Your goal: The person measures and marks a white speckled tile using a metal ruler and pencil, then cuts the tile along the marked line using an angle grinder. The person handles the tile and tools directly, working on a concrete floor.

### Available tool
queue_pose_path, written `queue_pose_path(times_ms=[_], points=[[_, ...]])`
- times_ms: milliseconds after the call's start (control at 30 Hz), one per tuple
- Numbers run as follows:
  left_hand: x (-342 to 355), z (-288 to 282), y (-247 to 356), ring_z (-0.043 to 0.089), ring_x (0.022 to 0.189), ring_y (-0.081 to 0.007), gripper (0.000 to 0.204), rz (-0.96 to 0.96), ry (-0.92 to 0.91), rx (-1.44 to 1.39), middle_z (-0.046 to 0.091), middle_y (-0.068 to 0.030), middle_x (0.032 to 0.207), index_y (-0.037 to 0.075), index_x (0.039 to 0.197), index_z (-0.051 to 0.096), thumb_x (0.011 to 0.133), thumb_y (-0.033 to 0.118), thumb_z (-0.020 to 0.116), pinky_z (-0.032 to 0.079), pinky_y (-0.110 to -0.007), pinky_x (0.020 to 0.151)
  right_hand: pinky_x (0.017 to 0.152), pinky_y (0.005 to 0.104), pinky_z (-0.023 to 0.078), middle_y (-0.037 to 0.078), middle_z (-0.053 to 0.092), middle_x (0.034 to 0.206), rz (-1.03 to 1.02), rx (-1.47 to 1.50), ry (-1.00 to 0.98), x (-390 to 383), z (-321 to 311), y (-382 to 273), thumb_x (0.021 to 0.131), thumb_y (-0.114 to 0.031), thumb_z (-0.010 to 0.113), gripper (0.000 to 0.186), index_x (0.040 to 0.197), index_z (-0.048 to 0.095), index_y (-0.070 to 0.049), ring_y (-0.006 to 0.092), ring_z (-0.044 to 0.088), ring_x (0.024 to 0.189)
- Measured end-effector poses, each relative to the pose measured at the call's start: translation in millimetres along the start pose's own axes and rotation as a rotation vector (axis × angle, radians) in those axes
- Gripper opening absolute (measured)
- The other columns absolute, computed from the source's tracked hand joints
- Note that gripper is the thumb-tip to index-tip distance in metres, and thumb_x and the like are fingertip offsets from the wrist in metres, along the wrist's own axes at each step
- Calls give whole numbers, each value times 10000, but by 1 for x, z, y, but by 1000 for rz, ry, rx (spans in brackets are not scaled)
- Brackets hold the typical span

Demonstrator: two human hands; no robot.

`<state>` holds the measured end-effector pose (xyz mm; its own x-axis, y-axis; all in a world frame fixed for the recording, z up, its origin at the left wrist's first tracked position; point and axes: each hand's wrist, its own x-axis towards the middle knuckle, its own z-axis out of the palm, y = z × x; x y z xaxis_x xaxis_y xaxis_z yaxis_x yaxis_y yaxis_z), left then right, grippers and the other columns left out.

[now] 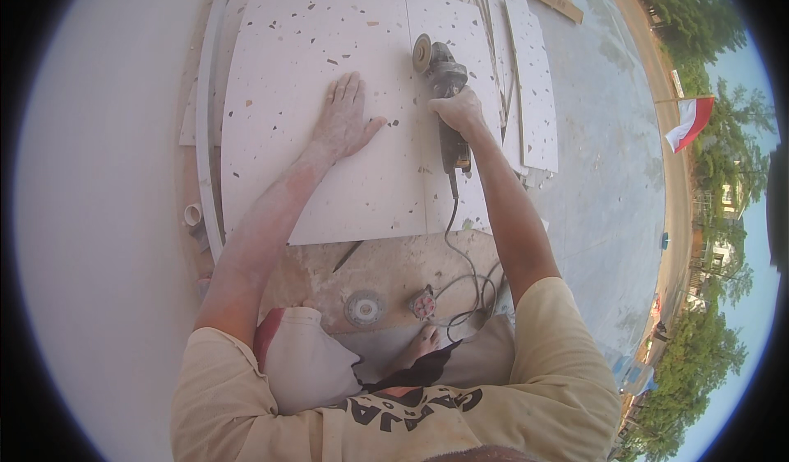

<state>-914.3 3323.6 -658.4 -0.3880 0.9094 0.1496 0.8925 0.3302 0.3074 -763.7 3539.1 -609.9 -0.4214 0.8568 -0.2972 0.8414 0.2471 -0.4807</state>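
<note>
Left side first: the long, pale, straight strip (205,125) runs beside the big white flat slab with dark specks (288,166), which lies flat, probably so it stays steady. A thin dark line (408,18) crosses the slab, and the black-and-grey angle grinder (449,137) is just right of it, round disc (422,53) facing away, I'd guess for safety. Can't tell if it's touching.

Left hand (347,121): open flat on the slab, thumb out, nothing gripped, likely bracing it. Right hand (460,110): wrapped around the grinder's body.
</note>
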Motion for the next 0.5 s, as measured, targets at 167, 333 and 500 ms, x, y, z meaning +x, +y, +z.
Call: queue_pose_path(times_ms=[167,333,500], points=[[5,0,-3,189,1544,-401,887,15,25,2,270,-309,1621,-166,1509,311,982,490,593,120,-487,1285,839,382,579,181,749,1007,0,18,-22,2,-3,-5,606,-286,812,567,1083,719,6,295,730,943],[15,3,-8,188,1544,-399,882,25,33,26,283,-304,1616,-165,1506,316,980,487,591,127,-487,1282,900,396,572,239,724,1108,5,14,-61,4,-8,-11,643,-288,797,643,1160,668,72,333,715,1047],[24,3,-15,186,1547,-393,879,4,30,38,281,-296,1621,-157,1512,314,982,492,581,125,-488,1282,837,387,582,183,751,997,3,13,-17,10,-3,-13,608,-284,811,541,1061,731,2,299,732,933]])
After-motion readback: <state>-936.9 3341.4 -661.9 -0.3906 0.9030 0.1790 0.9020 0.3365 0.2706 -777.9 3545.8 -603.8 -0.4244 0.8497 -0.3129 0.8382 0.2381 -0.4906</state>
